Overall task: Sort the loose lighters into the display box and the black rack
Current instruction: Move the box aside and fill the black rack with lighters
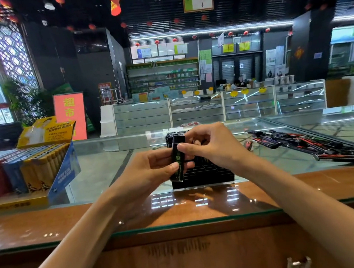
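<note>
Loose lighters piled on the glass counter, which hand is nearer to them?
Right. The right hand sits just left of the loose lighters; the left hand is farther left, beyond the black lighter both hands pinch.

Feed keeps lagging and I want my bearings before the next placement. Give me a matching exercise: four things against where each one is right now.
Things:
1. black lighter
2. display box
3. black rack
4. loose lighters

Places:
A. far left, filled with red, blue and yellow lighters
B. spread out at the right
C. held between the left hand and the right hand
D. centre, just behind the hands

Pairs: 1-C, 2-A, 3-D, 4-B
</note>
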Motion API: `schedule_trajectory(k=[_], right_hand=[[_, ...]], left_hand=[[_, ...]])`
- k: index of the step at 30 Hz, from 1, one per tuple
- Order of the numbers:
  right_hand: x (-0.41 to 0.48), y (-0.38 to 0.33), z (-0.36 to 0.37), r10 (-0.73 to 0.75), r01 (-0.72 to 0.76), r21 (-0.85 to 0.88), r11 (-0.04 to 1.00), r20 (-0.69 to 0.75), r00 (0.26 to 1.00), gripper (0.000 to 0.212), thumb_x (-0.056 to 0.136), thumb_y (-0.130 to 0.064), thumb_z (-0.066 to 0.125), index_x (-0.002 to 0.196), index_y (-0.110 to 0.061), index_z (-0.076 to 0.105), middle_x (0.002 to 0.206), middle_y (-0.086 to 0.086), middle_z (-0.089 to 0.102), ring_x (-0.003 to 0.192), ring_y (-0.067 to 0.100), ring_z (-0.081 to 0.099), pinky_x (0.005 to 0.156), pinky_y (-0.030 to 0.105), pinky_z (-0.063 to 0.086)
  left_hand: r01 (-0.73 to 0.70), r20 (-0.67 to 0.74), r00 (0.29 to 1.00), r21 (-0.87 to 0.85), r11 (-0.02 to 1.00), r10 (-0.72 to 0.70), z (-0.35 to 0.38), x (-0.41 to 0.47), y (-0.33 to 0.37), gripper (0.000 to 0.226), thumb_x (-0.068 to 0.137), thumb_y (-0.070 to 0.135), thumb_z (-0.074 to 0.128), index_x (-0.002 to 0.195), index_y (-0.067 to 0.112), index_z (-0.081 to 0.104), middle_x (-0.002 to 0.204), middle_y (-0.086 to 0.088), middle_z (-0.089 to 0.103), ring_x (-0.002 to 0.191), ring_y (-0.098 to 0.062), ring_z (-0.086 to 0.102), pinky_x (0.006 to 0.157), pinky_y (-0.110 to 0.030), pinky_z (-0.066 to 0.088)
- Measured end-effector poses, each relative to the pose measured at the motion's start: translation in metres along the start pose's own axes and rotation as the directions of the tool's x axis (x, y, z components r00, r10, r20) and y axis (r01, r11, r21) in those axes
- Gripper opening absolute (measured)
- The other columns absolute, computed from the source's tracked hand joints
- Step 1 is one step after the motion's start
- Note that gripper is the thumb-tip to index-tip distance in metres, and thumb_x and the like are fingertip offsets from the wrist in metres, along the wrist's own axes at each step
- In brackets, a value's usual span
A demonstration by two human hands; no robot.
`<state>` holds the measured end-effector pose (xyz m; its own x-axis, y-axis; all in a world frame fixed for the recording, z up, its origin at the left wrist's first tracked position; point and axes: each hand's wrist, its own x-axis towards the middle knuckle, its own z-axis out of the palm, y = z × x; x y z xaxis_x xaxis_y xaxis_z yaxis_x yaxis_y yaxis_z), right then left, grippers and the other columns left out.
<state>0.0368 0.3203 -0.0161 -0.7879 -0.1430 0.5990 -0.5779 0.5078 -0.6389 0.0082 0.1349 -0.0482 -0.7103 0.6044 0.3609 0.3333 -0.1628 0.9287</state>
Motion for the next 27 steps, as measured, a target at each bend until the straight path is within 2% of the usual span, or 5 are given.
schedule_trajectory(k=[4,6,8,21,27], right_hand=[[0.008,0.001,-0.010,0.085,-0.077,0.166,0.983,-0.042,0.995,0.020,0.078,-0.018,0.072,0.093,-0.005,0.067,0.085,0.017,0.069,0.075,0.022,0.061,0.074,0.035,0.052],[0.012,0.004,-0.019,0.080,-0.072,0.113,0.991,-0.069,0.994,0.021,0.078,-0.017,0.072,0.094,-0.004,0.067,0.087,0.016,0.069,0.077,0.024,0.064,0.078,0.037,0.053],[0.013,0.007,-0.023,0.064,-0.063,0.015,0.998,-0.098,0.993,0.023,0.076,-0.018,0.074,0.095,-0.008,0.067,0.087,0.010,0.070,0.082,0.023,0.067,0.082,0.037,0.055],[0.014,0.014,0.003,-0.095,0.074,-0.318,0.945,-0.052,0.994,0.025,0.074,-0.018,0.075,0.095,-0.007,0.069,0.079,-0.002,0.064,0.072,0.008,0.059,0.071,0.011,0.047],[0.011,0.019,0.007,-0.031,-0.001,-0.212,0.977,-0.150,0.988,0.025,0.069,-0.018,0.080,0.089,-0.007,0.068,0.076,-0.002,0.065,0.068,0.005,0.061,0.065,0.008,0.049]], left_hand=[[-0.106,-0.124,0.976,0.450,0.887,0.180,-0.005,-0.011,0.002,0.031,0.084,0.023,0.059,0.115,0.019,0.064,0.109,0.005,0.070,0.105,-0.008,0.064,0.092,-0.023,0.050],[-0.118,-0.072,0.949,0.824,0.554,0.308,-0.015,-0.022,0.000,0.033,0.085,0.040,0.056,0.115,0.026,0.063,0.113,0.013,0.065,0.104,0.002,0.059,0.091,-0.015,0.046],[-0.085,-0.008,0.960,0.944,0.320,0.281,-0.023,-0.032,-0.003,0.043,0.087,0.052,0.049,0.119,0.025,0.061,0.119,0.011,0.062,0.109,0.000,0.055,0.093,-0.016,0.043],[-0.036,0.012,0.997,0.941,0.336,0.072,-0.025,-0.032,-0.009,0.035,0.087,0.050,0.053,0.116,0.033,0.063,0.123,0.017,0.058,0.115,0.003,0.047,0.103,-0.025,0.038],[-0.021,0.000,0.998,0.938,0.347,0.061,-0.025,-0.033,-0.009,0.035,0.086,0.050,0.053,0.114,0.033,0.063,0.122,0.017,0.058,0.115,0.003,0.048,0.102,-0.024,0.039]])
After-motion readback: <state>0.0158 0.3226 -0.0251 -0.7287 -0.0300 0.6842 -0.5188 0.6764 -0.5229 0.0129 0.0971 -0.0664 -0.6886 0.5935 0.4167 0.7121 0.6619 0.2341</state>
